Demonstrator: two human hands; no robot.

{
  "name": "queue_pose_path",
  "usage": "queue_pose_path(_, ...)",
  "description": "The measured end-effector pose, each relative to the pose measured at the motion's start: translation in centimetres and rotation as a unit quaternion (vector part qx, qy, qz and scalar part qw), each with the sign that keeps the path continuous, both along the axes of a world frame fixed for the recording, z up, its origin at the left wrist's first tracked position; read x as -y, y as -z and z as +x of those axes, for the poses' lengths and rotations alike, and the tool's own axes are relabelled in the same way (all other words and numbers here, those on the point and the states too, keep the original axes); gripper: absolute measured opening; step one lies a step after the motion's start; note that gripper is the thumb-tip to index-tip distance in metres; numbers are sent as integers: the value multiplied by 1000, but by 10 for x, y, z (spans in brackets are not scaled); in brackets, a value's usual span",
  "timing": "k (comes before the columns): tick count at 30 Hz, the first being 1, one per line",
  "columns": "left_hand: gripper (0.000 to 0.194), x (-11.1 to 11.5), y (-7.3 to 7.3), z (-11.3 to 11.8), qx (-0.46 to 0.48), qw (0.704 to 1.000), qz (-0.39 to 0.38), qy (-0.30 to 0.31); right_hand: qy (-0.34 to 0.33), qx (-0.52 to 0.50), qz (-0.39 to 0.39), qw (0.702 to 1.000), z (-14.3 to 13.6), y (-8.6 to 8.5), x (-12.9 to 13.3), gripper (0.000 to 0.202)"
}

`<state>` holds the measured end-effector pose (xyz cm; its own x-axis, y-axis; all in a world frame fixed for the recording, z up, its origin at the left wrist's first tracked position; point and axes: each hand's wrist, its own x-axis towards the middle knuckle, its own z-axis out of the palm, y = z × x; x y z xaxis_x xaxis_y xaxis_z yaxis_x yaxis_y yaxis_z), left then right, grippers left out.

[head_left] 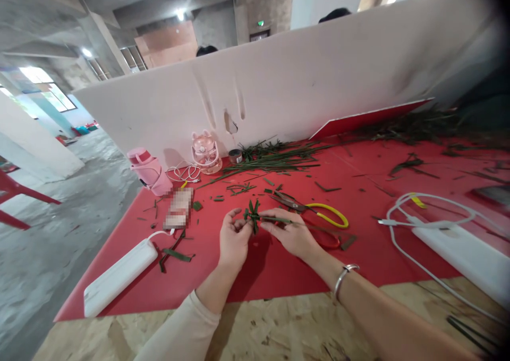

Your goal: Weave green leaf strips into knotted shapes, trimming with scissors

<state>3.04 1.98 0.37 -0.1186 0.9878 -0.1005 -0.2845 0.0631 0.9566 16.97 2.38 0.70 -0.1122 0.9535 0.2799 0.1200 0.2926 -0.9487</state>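
Woven green leaf piece (252,216), center of the frame, is pinched between the left hand (235,238) and right hand (292,231), scissors (297,206) just beside.

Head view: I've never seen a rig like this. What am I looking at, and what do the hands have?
There is no machine here. The single picture comes from a camera worn on a person's head, looking forward and down at their own bare hands. The left hand pinches a small green leaf piece with several points. The right hand, with a bracelet at its wrist, holds a thin leaf strip beside it. On the red surface lie scissors, a heap of green strips and a white block towards the left; a pink bottle stands farther back.
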Motion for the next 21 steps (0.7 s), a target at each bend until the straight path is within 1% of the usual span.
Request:
queue_pose_path(2,48,2,0,2,21,1000,0,12,17,-30,-14,999,-3,1,0,16)
queue_pose_path(5,52,3,0,3,85,996,-29,24,50,-104,-75,990,-2,2,-3,18)
queue_pose_path(9,42,2,0,-1,156,984,-77,40,49,-163,-122,978,2,4,-7,21)
queue_pose_path(12,39,0,1,-5,195,974,-95,61,51,-163,-129,977,5,5,-7,21)
queue_pose_path(16,36,0,2,-6,204,971,-90,85,56,-136,-132,980,7,3,-5,22)
queue_pose_path(21,32,0,2,-6,217,969,-93,75,55,-101,-138,984,9,3,-4,22)
